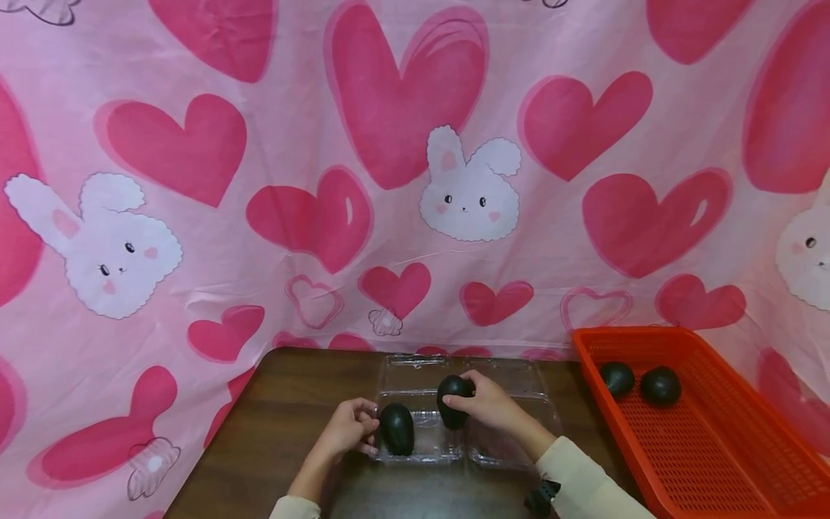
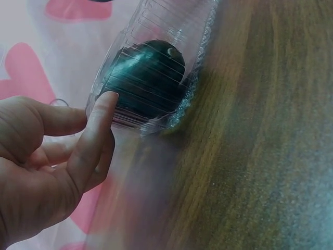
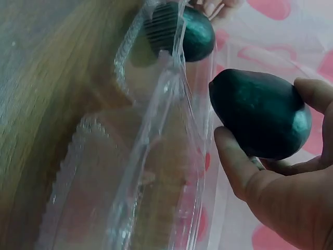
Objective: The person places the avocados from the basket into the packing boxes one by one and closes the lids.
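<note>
A clear plastic clamshell [image 1: 431, 438] lies unfolded on the table. One dark green avocado [image 1: 397, 431] sits in its left end, seen through the ribbed wall in the left wrist view. My left hand [image 1: 350, 428] pinches the clamshell's left edge, the index fingertip [image 2: 110, 98] on the side wall. Over the middle of the tray, my right hand [image 1: 494, 405] grips a second avocado [image 3: 260, 113] between thumb and fingers. That avocado is held above the rim, its narrower end turned toward the tray.
To the right stands an orange plastic basket [image 1: 726, 440] with two more avocados [image 1: 661, 386] at its far left end. The clamshell's transparent flaps [image 1: 415, 375] spread to the back and right. Behind the brown wooden table [image 1: 259, 447] hangs a pink heart-and-bunny cloth [image 1: 402, 223].
</note>
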Available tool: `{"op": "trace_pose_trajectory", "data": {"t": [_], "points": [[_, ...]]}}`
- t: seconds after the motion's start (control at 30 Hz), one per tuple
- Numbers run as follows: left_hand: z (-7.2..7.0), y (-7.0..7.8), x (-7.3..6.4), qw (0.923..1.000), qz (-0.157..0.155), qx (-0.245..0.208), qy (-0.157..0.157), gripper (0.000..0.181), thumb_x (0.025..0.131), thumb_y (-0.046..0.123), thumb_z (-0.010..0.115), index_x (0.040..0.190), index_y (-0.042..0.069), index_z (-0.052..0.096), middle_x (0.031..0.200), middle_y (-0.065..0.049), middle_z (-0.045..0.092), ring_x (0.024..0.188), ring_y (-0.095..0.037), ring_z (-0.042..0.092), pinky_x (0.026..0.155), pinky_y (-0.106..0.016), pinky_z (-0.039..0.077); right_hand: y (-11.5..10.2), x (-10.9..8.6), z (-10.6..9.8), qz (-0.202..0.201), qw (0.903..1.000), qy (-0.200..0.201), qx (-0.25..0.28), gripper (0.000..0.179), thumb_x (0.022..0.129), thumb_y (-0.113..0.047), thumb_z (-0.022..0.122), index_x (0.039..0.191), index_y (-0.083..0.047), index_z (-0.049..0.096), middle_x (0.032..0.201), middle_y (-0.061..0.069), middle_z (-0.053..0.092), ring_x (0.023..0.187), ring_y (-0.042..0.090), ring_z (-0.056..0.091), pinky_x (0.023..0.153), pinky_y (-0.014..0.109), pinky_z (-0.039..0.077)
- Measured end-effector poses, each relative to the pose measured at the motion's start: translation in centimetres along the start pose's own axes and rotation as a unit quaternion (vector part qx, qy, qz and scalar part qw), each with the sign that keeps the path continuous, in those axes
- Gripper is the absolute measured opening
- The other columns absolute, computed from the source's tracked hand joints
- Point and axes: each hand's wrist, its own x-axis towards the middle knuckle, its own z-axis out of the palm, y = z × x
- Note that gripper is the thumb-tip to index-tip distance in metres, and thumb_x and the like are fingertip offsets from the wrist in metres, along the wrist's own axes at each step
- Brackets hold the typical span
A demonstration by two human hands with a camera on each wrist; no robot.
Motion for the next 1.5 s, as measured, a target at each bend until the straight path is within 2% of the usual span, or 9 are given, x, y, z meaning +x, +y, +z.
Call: {"op": "trace_pose_trajectory", "data": {"t": [0.2,0.5,0.7,1.0,1.13,1.5], "points": [[0.0,0.0,0.1,1.0000,-0.002,0.006,-0.001,0.033,0.096,-0.008,0.062,0.126,-0.017,0.050,0.076,-0.007,0.054,0.060,-0.017,0.057,0.052,-0.036,0.066,-0.2,-0.1,1.3,-0.014,0.9995,-0.001,-0.029,0.052,0.086,-0.040,0.083,0.120,-0.006,0.062,0.110,0.012,0.071,0.094,0.024,0.067,0.084,0.048,0.063],[0.0,0.1,0.0,0.9999,0.004,0.007,-0.008,0.035,0.096,-0.010,0.060,0.127,-0.019,0.047,0.079,-0.008,0.054,0.061,-0.018,0.056,0.053,-0.036,0.066,-0.5,-0.1,2.6,-0.044,0.9957,0.001,-0.082,0.052,0.084,-0.035,0.084,0.119,-0.004,0.060,0.105,0.014,0.071,0.093,0.027,0.068,0.080,0.045,0.063],[-0.4,0.0,-0.1,1.0000,0.002,0.009,-0.001,0.036,0.096,-0.010,0.060,0.128,-0.020,0.045,0.079,-0.008,0.053,0.061,-0.019,0.055,0.052,-0.036,0.066,-0.9,0.1,3.3,-0.064,0.9940,-0.023,-0.085,0.054,0.085,-0.033,0.083,0.122,-0.003,0.056,0.109,0.016,0.070,0.094,0.029,0.068,0.080,0.046,0.065],[-0.1,-0.2,0.2,0.9998,0.005,0.009,-0.015,0.036,0.097,-0.008,0.060,0.128,-0.019,0.046,0.080,-0.007,0.054,0.062,-0.018,0.055,0.054,-0.037,0.066,-1.2,0.4,4.1,-0.069,0.9896,-0.025,-0.124,0.054,0.083,-0.030,0.084,0.117,0.001,0.056,0.099,0.016,0.070,0.083,0.025,0.067,0.075,0.045,0.066],[-0.1,-0.1,0.1,0.9998,0.003,0.008,-0.015,0.036,0.097,-0.009,0.059,0.128,-0.020,0.046,0.081,-0.008,0.054,0.063,-0.018,0.055,0.054,-0.037,0.067,-1.3,0.6,4.8,-0.075,0.9854,-0.022,-0.151,0.052,0.082,-0.031,0.085,0.114,-0.001,0.056,0.094,0.013,0.069,0.080,0.023,0.066,0.071,0.040,0.065],[-0.1,-0.1,0.3,0.9999,-0.003,0.009,-0.013,0.037,0.097,-0.010,0.058,0.129,-0.020,0.045,0.080,-0.009,0.054,0.062,-0.019,0.056,0.054,-0.037,0.067,-1.4,1.3,6.4,-0.084,0.9769,-0.009,-0.196,0.047,0.082,-0.028,0.085,0.106,0.000,0.056,0.090,0.016,0.065,0.081,0.032,0.067,0.070,0.044,0.063]]}}
